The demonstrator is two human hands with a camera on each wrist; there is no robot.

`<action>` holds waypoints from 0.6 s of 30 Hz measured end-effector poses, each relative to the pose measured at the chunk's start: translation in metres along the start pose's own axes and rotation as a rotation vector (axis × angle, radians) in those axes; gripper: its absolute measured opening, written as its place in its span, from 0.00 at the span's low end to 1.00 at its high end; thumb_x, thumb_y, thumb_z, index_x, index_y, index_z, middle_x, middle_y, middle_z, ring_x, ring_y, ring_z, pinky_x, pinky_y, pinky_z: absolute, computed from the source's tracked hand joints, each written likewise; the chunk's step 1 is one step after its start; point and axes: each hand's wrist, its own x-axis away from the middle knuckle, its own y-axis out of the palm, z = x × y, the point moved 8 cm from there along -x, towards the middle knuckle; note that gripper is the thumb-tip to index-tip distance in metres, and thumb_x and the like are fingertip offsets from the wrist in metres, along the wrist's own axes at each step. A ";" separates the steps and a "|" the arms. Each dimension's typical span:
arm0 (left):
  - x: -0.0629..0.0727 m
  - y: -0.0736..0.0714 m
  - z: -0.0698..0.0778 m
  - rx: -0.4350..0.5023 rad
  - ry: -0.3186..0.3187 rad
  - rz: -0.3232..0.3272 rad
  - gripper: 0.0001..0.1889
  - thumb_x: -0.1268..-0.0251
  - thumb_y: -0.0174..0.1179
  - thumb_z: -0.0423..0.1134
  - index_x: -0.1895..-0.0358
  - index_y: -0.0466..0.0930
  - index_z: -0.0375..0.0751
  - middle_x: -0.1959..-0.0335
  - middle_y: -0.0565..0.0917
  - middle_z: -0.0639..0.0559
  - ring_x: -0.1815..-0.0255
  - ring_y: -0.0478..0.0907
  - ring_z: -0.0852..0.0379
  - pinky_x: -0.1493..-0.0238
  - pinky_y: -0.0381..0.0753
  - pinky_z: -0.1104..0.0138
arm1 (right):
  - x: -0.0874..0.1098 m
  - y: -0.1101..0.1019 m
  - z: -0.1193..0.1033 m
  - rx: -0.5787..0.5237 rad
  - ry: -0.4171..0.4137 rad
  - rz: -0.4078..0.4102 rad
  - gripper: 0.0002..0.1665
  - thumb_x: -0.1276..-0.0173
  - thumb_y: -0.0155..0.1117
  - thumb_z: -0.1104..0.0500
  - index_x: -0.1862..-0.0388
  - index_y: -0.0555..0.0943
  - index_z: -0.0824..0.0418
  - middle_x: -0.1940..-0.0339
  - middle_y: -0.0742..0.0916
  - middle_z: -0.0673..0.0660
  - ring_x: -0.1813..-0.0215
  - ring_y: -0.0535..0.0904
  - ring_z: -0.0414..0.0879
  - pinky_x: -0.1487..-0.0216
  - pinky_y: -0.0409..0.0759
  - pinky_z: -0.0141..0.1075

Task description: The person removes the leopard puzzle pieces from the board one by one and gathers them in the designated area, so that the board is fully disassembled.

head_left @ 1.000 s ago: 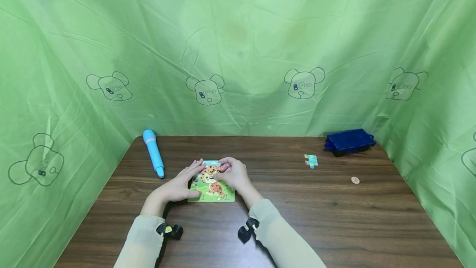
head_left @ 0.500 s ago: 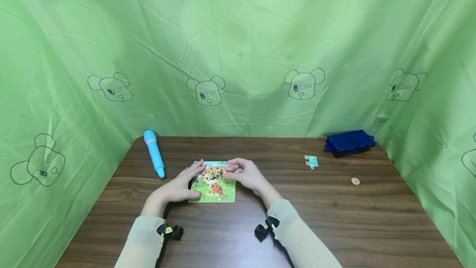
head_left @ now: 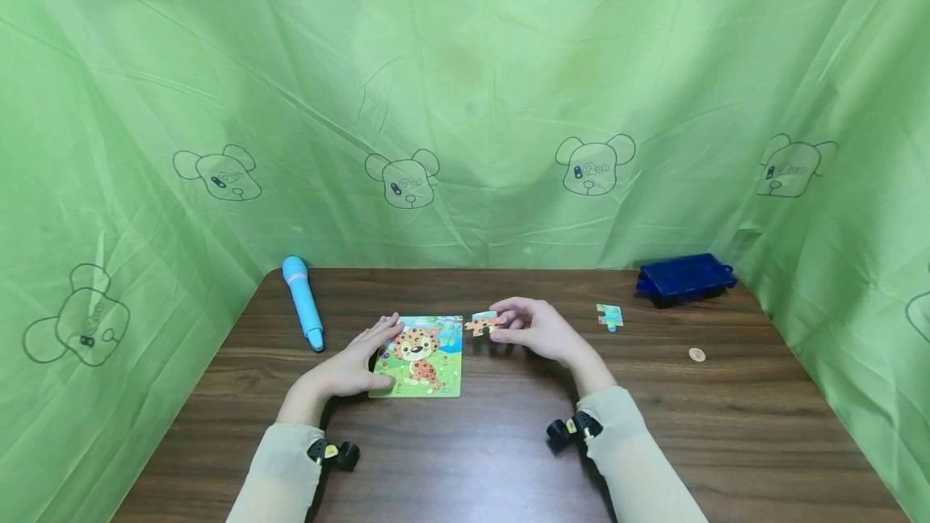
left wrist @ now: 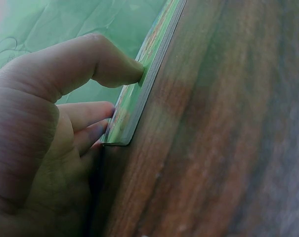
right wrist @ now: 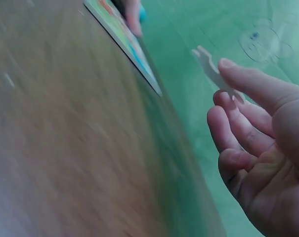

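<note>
The left hand (head_left: 354, 366) rested spread on the left edge of the leopard puzzle board (head_left: 429, 361); just right of the board, the right hand (head_left: 543, 331) pinched a spotted piece (head_left: 479, 324); a blue-green piece (head_left: 613, 316) lay farther right.

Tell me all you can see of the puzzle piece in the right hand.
The puzzle piece is thin and flat with a knobbed outline, apparently card or wood. One side shows spotted orange and pale blue; the other looks plain and pale. The right hand pinches one end, holding it above the table, beside the puzzle board but apart from it.
</note>
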 end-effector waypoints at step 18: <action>0.001 0.001 0.000 -0.012 0.007 0.010 0.53 0.39 0.73 0.43 0.12 0.56 0.36 0.09 0.49 0.39 0.09 0.41 0.35 0.15 0.43 0.33 | 0.027 -0.082 0.037 0.141 0.059 0.192 0.31 0.32 0.83 0.56 0.32 0.86 0.63 0.57 0.92 0.55 0.62 0.83 0.46 0.63 0.79 0.34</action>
